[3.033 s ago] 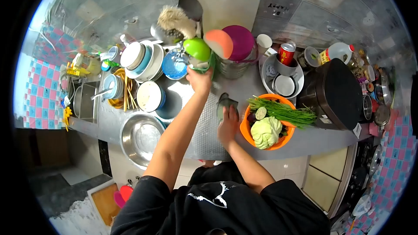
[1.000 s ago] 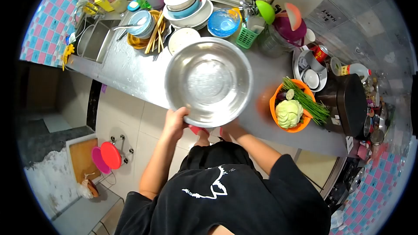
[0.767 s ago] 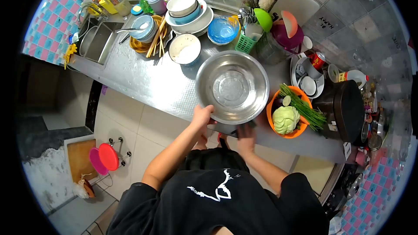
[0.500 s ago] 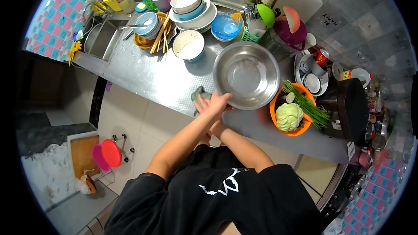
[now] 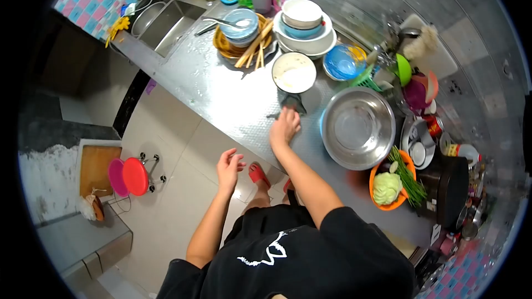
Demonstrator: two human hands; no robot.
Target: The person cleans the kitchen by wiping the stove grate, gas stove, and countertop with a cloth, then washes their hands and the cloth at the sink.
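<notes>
My right hand [image 5: 285, 126] presses a dark green cloth [image 5: 293, 103] onto the metal counter [image 5: 233, 108], just below a cream-coloured bowl [image 5: 294, 72]. Nothing is in my left hand [image 5: 229, 169], which hovers over the floor in front of the counter edge with its fingers apart and slightly curled. The large steel basin [image 5: 358, 128] rests on the counter to the right of the cloth. Touching the basin's lower right side is an orange basket [image 5: 395, 203] holding a cabbage [image 5: 387, 188] and green stalks [image 5: 410, 180].
Stacked white bowls [image 5: 302, 13], blue bowls [image 5: 240, 26] with chopsticks, and a blue glass bowl [image 5: 344, 62] line the back. A sink [image 5: 172, 25] is at the upper left. A black bin [image 5: 443, 188] stands at the right, a red stool [image 5: 136, 176] on the floor.
My left hand has let go of the steel basin and moved left, off the counter. My right hand and the cloth have moved further back, towards the cream bowl. The view has shifted left.
</notes>
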